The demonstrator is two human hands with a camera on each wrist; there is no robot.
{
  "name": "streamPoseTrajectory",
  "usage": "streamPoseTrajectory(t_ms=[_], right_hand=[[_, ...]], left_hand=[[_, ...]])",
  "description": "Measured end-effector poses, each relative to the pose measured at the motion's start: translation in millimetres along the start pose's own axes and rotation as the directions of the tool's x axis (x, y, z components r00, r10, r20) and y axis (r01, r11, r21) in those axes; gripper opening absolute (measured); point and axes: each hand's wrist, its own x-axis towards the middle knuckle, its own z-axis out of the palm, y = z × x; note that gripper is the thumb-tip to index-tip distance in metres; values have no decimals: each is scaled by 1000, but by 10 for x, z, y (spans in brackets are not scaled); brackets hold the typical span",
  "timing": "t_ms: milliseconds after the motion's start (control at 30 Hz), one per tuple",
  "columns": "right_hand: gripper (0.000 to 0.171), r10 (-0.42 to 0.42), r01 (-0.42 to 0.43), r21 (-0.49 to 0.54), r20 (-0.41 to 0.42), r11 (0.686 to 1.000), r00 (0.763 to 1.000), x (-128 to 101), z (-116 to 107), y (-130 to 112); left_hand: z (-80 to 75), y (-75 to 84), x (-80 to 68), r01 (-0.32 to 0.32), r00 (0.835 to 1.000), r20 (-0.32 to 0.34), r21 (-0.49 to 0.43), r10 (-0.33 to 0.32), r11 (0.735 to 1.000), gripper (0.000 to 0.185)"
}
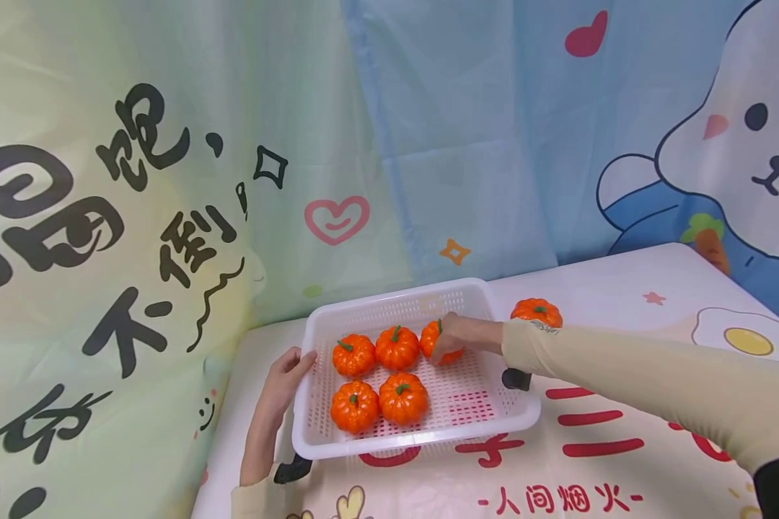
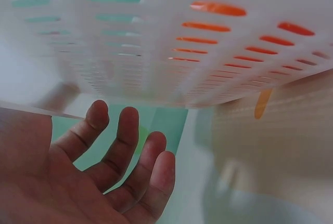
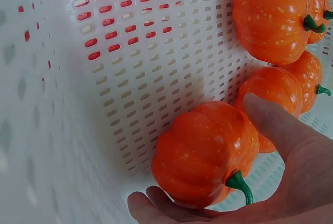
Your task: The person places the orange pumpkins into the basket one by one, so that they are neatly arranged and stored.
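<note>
A white perforated basket (image 1: 493, 422) stands on the table and holds several small orange pumpkins with green stems. My right hand (image 1: 451, 337) reaches into its far right part and grips one pumpkin (image 3: 205, 154), thumb (image 3: 270, 125) on one side and fingers under the other, close to the basket wall (image 3: 125, 94). Three other pumpkins (image 3: 273, 16) lie just beyond it. My left hand (image 1: 287, 373) rests against the basket's left rim; in the left wrist view its fingers (image 2: 122, 141) are spread and relaxed beside the basket wall (image 2: 171, 52) and hold nothing.
One more pumpkin (image 1: 536, 311) sits on the table outside the basket, behind my right forearm. The table cover (image 1: 623, 461) has red printed characters and a fried-egg picture (image 1: 740, 337). A printed curtain (image 1: 169, 180) hangs close behind and to the left.
</note>
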Motion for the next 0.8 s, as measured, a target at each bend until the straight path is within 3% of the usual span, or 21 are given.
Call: streamPoseTrajectory(t_ms=[167, 567, 800], right_hand=[[83, -14, 14, -17, 10, 1000, 1000, -43, -44, -12], [73, -93, 95, -33, 52, 995, 994, -224, -254, -28], [88, -149, 153, -39, 107, 987, 983, -354, -378, -71]], left_hand=[[5, -136, 61, -12, 1000, -20, 11, 12, 1000, 28], [8, -131, 69, -7, 1000, -15, 7, 7, 1000, 28], [13, -136, 68, 1, 1000, -21, 16, -1, 1000, 29]])
